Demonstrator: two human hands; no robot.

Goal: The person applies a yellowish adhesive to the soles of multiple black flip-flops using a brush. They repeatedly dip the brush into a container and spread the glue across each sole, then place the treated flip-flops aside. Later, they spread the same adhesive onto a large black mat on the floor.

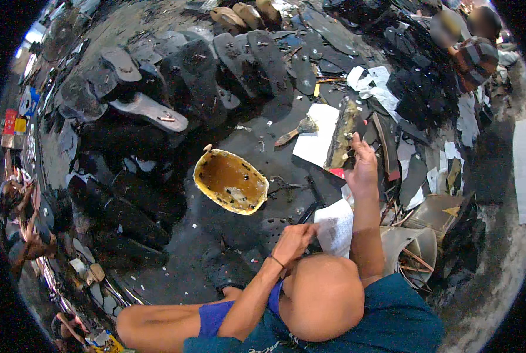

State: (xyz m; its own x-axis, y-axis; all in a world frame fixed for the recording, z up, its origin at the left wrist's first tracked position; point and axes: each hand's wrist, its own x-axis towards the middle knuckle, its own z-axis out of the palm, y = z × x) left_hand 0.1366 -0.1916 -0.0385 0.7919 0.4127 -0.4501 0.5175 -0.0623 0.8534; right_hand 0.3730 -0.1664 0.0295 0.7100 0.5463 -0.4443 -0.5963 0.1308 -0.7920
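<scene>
My left hand (295, 242), a dark band at its wrist, is closed with curled fingers beside the left edge of a sheet of printed paper (336, 226); whatever it grips is too small to make out. My right hand (363, 165) is raised, its fingers stretched out along the right edge of a crusted, yellowish-brown slab (341, 135). That slab lies over a white sheet (317, 134). A brush (298, 130) with a wooden handle rests partly on the sheet. To the left stands a yellow oval tub (230, 181), brown and stained inside.
Dark shoe soles (198, 76) stand in a curved row at the far left, with a grey sole (151, 112) among them. Scraps and a pale container (413, 250) holding sticks lie at right. My bent knee (322, 297) is close in front. Another person (475, 62) sits at far right.
</scene>
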